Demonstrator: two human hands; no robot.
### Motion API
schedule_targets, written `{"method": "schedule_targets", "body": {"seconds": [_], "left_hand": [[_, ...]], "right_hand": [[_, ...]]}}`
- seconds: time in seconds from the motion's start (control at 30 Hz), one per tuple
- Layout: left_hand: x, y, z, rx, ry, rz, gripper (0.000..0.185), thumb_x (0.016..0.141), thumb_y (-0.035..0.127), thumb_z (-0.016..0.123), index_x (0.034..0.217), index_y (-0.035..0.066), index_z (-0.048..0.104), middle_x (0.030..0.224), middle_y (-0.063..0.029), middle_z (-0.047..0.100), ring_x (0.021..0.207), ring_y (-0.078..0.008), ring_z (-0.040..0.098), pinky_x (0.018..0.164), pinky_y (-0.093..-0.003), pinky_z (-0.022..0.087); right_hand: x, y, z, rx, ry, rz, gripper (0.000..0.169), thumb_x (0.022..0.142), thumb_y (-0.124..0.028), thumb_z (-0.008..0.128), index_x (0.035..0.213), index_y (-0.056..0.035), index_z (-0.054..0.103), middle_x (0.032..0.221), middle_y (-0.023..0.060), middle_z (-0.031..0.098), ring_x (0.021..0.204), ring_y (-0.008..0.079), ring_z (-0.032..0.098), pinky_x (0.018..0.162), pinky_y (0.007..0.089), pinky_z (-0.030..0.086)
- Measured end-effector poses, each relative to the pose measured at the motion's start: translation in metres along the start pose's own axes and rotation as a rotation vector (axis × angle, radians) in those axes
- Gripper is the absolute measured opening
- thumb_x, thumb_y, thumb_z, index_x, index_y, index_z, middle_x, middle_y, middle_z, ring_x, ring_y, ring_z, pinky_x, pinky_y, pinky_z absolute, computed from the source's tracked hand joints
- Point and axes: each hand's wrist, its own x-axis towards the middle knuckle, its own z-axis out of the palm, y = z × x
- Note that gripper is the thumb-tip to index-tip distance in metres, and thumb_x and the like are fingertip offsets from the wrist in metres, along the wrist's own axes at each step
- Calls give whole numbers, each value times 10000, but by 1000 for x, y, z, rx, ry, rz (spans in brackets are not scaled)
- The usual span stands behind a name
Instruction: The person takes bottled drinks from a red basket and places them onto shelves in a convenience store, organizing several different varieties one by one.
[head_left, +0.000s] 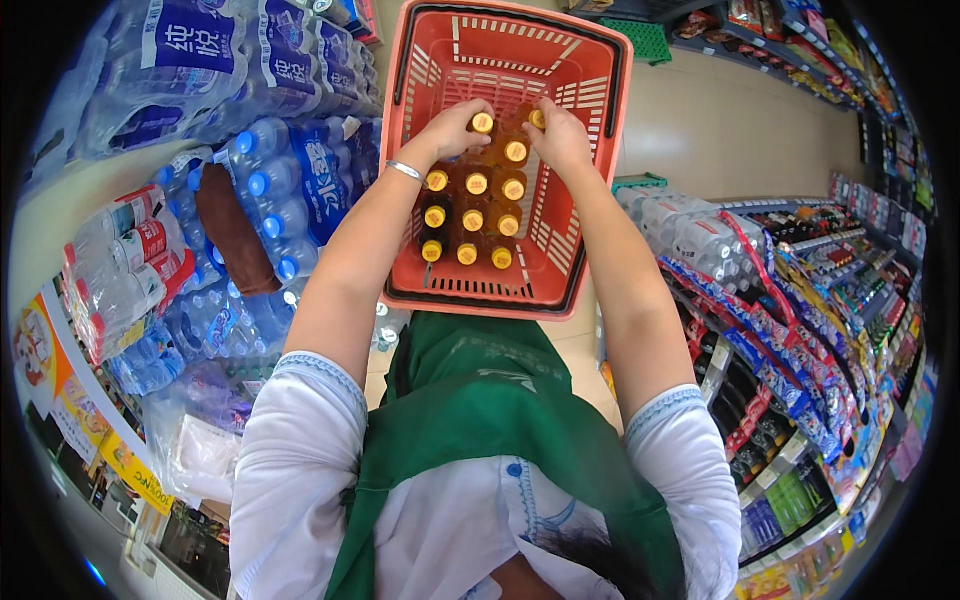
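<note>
A red plastic shopping basket (480, 289) stands before me, with its black handles folded down on the rim. Several bottles of amber drink (472, 220) with yellow caps stand upright in rows inside it; one at the left looks darker (435, 217). My left hand (459, 129), with a silver bangle at the wrist, is closed around the neck of a yellow-capped bottle (482, 123) at the far left of the group. My right hand (561, 137) grips another yellow-capped bottle (537, 118) near its cap at the far right. The lower parts of both bottles are hidden.
Shrink-wrapped packs of bottled water (292, 172) are stacked at the left, with a brown cloth (234, 229) over one. At the right are wrapped bottle packs (690, 229), hanging snack packets (795, 360) and drink shelves (787, 457). A green crate (637, 39) lies beyond the basket.
</note>
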Motion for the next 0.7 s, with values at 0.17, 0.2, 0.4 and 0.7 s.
{"method": "schedule_targets", "body": {"seconds": [0.17,0.2,0.4,0.7], "left_hand": [[-29,2,14,140,-38,27,417,756,135,752,1099,69,525,1149,-94,558,1139,-260,507,976,-354,411],[-34,9,16,123,-25,4,438,755,155,757,1116,65,525,1160,-103,557,1148,-265,506,981,-353,409],[-43,71,20,213,135,239,819,723,336,781,1382,80,368,1372,-184,439,1298,-333,395,1072,-402,348],[-97,221,37,-22,70,358,870,646,270,845,1347,29,390,1196,-132,581,1096,-222,572,970,-337,448]], "right_hand": [[-18,-2,-27,164,132,-1,301,765,-249,699,949,-35,597,873,173,650,839,347,630,732,434,503],[-19,-2,-37,177,155,-21,304,762,-256,699,945,-35,600,868,175,650,827,348,631,725,433,504],[-46,-12,-108,322,301,-151,323,736,-295,717,920,-41,639,803,137,665,745,300,655,662,375,519],[-118,-40,-215,884,225,-236,312,787,-254,710,953,-1,634,775,54,626,658,87,593,582,276,495]]}}
